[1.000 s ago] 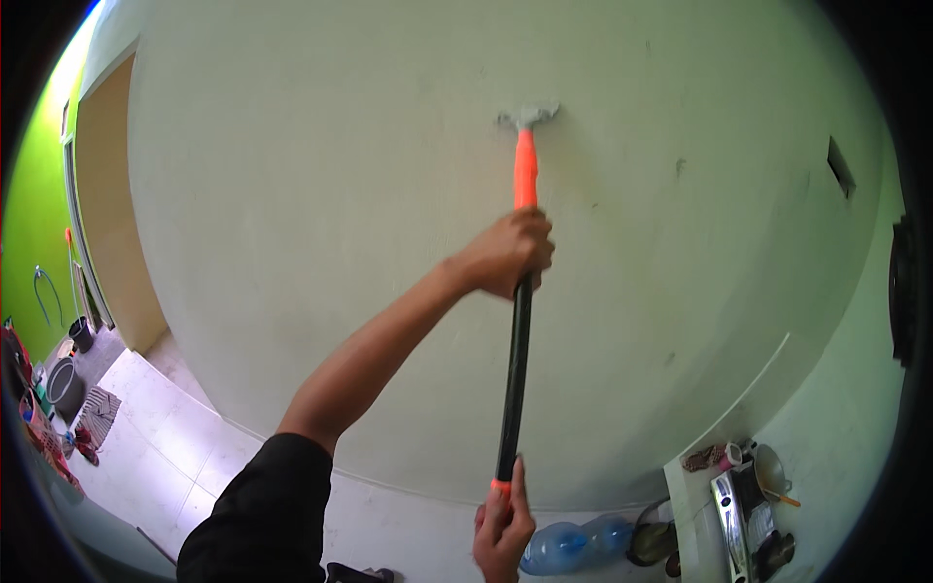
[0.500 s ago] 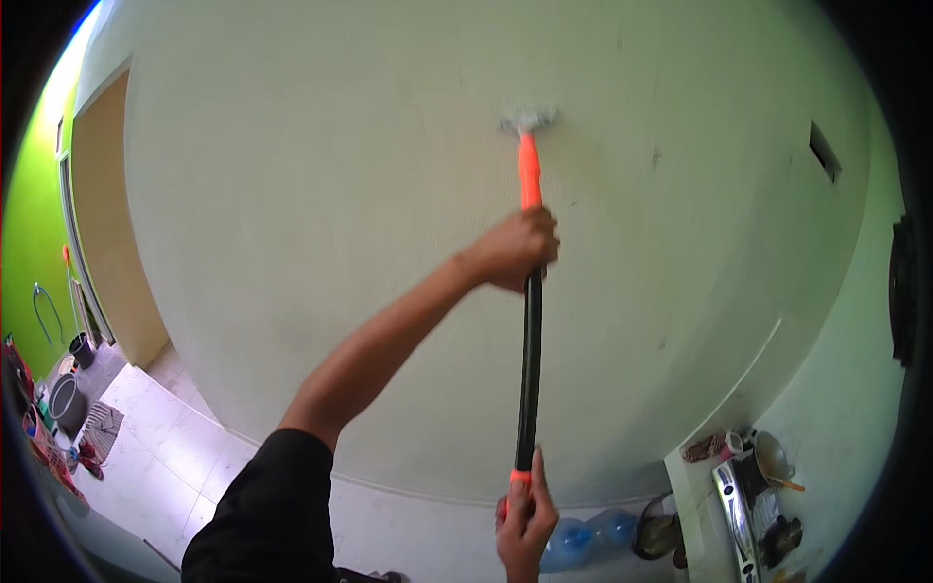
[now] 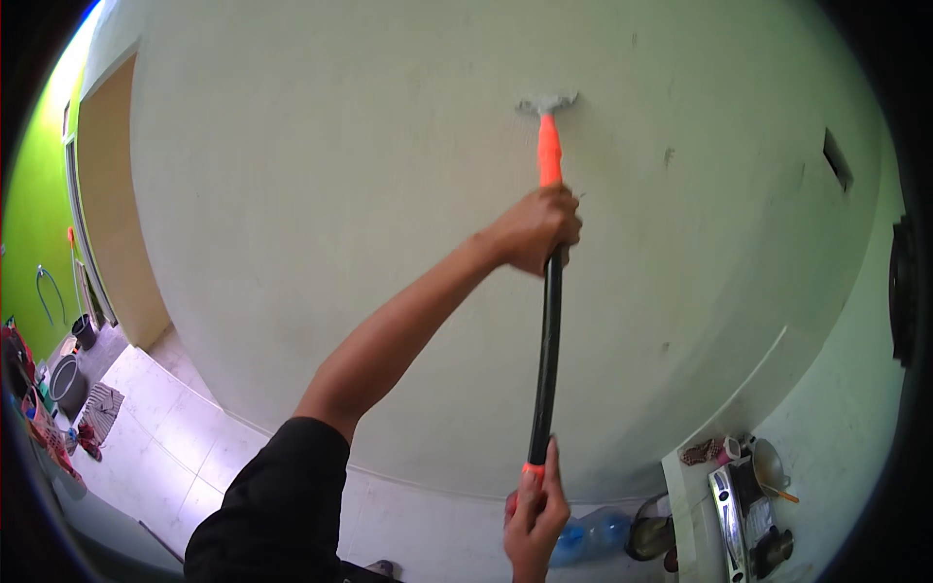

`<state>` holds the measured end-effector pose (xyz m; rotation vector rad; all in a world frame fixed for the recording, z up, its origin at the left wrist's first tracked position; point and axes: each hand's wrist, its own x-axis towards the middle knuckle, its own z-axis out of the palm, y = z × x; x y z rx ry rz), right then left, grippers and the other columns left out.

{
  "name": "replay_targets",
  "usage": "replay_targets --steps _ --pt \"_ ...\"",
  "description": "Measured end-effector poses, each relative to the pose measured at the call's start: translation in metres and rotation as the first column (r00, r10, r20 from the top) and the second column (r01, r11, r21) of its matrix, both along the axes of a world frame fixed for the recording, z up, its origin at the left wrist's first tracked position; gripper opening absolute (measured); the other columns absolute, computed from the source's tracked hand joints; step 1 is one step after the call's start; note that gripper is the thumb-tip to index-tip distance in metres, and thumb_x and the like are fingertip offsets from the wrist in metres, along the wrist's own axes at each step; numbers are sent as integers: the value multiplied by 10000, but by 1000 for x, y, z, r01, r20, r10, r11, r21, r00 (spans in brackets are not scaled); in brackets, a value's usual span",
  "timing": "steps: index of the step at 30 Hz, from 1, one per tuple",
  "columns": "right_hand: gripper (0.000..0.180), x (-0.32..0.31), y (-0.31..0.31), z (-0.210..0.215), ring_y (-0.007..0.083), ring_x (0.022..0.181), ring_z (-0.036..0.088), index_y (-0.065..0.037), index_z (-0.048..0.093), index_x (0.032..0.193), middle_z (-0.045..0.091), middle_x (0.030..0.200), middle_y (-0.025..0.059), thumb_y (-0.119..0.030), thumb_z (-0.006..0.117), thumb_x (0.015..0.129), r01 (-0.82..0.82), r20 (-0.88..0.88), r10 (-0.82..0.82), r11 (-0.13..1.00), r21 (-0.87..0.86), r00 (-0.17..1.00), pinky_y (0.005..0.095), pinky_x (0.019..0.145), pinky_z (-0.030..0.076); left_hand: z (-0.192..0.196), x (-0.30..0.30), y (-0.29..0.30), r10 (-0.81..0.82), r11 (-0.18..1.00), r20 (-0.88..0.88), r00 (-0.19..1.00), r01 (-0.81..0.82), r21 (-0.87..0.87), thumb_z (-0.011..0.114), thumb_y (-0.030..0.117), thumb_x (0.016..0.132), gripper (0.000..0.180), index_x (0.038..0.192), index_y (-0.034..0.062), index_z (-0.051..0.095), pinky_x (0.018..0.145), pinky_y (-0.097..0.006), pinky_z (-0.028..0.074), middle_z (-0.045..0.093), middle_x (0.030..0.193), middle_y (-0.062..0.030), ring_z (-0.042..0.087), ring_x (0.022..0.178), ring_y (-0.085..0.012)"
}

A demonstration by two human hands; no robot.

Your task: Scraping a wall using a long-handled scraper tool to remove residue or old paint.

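High on pale wall (image 3: pixel 321 194): long-handled scraper (image 3: pixel 550 291), blade pressed flat to plaster. Left hand (image 3: pixel 533 229) fingers wrapped mid-shaft; right hand (image 3: pixel 534 513) fingers pinching orange butt end. Pole looks stiff, light, top-heavy; wide two-hand grip suits.

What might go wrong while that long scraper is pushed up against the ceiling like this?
1. The scraper is pressed against the ceiling almost overhead, so loosened flakes may well fall toward the person's face.
2. The right hand holds only the very end of the pole; a slip might let the blade skid and gouge the surface.
3. The left hand works on an outstretched arm, so tiring seems likely.
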<state>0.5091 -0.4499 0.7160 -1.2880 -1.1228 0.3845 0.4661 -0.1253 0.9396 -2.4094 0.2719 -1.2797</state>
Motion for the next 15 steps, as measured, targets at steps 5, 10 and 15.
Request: replay_targets --steps 5,10,15 --pt "506 -4 -4 7 80 536 492 13 423 1569 550 691 17 -100 508 1084 -6 14 6 1000 -9 1000 253 512 416 -4 0 2 19 998 10 1000 -20 54 641 85 544 208 523 96 435 795 -384 473 484 569 -44 510 668 -261" --pt "500 4 10 8 60 515 451 -2 423 1574 519 686 0 -117 500 1094 -15 14 15 1000 1 1000 246 478 370 7 3 13 40 997 30 999 -42 66 653 80 550 212 533 80 441 794 -394 472 502 597 -49 526 706 -282" --pt "503 3 8 -15 85 526 515 18 441 1556 525 642 17 -128 523 1081 40 25 -40 999 0 999 261 515 420 -7 -11 -15 153 985 28 988 -154 76 661 94 561 189 536 94 474 789 -405 481 535 622 -61 551 740 -299"
